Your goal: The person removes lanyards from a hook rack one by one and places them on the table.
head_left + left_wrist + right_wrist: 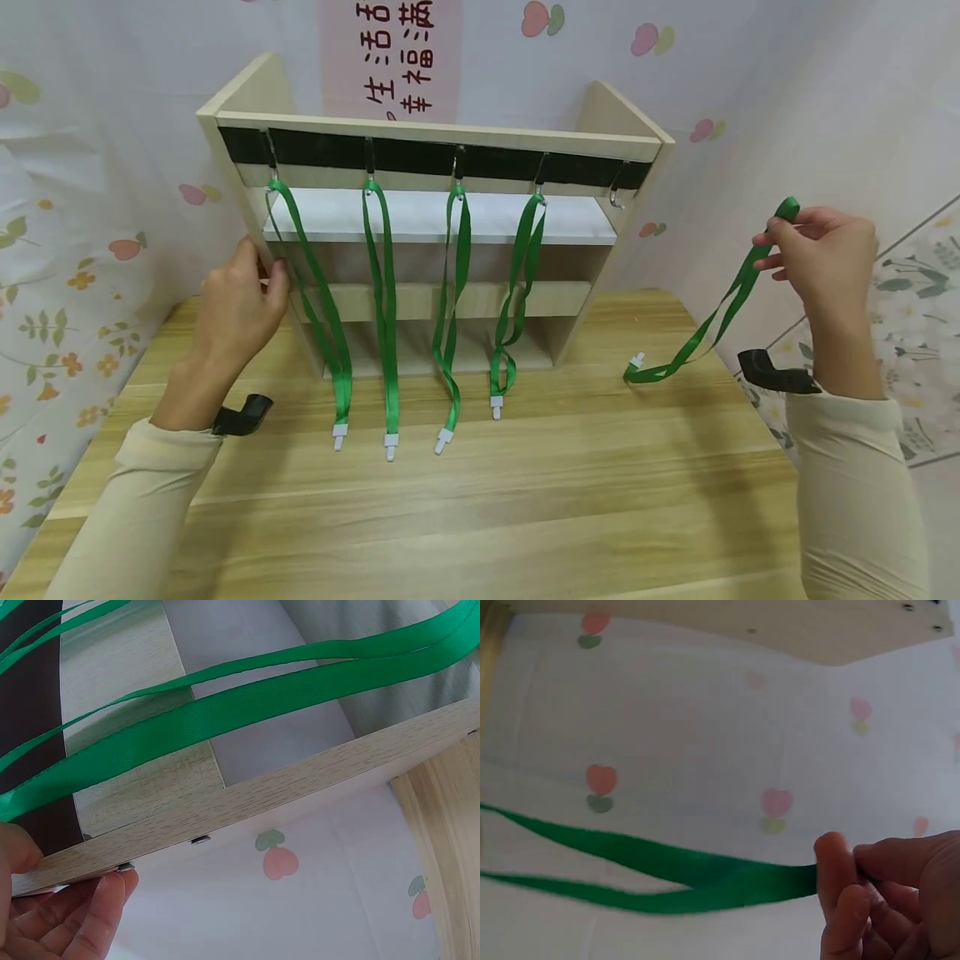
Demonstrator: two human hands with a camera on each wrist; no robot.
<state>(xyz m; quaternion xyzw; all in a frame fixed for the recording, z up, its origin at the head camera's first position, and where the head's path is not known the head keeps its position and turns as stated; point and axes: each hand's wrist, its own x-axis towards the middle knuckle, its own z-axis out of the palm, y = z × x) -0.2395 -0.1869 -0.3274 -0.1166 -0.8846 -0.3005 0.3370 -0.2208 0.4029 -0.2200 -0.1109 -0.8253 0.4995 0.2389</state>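
Note:
My right hand (828,250) pinches the looped top of a green lanyard (738,287), whose white clip (636,362) hangs low by the tabletop, right of the wooden shelf. In the right wrist view, thumb and fingers close on the green ribbon (727,881). My left hand (243,292) grips the left side panel of the shelf (442,125); the left wrist view has thumb and fingers on either side of the panel's edge (247,791). Four of the hooks carry green lanyards (387,317), their white clips down near the table. The rightmost hook (615,196) is bare.
A black strip (322,152) with the hooks runs across the shelf's upper front. The shelf stands at the back of a wood-grain table (487,517). Patterned cloth (112,200) covers the walls behind and beside it.

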